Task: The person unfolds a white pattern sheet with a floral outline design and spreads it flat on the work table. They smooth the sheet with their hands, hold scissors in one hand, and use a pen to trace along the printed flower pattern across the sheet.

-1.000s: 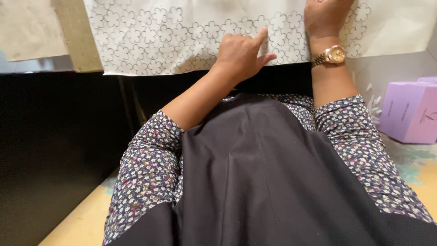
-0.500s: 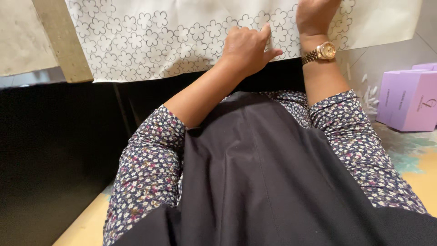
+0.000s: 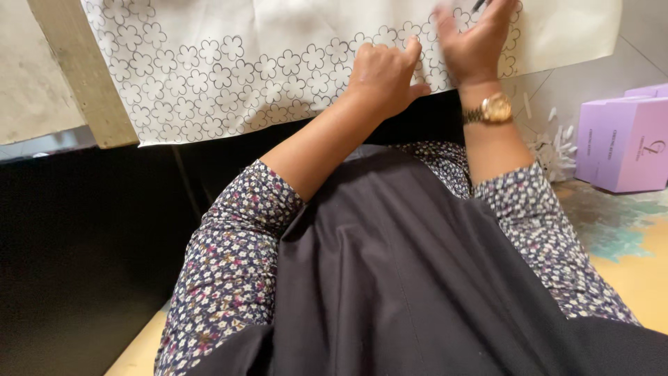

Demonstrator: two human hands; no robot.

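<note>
**A:** Since the sheet [image 3: 229, 63] with the flower outlines hung over the table edge, the left hand [image 3: 384, 75] was doing the real work, curled loosely with its fingertips pressing the paper flat, gripping nothing.

**B:** And the right hand [image 3: 475, 43]? It sat just beside the left, near the sheet's top edge, pinched around a thin dark tool [image 3: 478, 5]. Pen or blade, couldn't tell.

**A:** Same. I'd say keeping that left hand close to the tip was the trick, so the paper didn't creep. Purple boxes [image 3: 626, 143] sat well off to the right.

open gap beside paper sheet [image 3: 278, 63]; lilac boxes [image 3: 623, 143] block right
</note>
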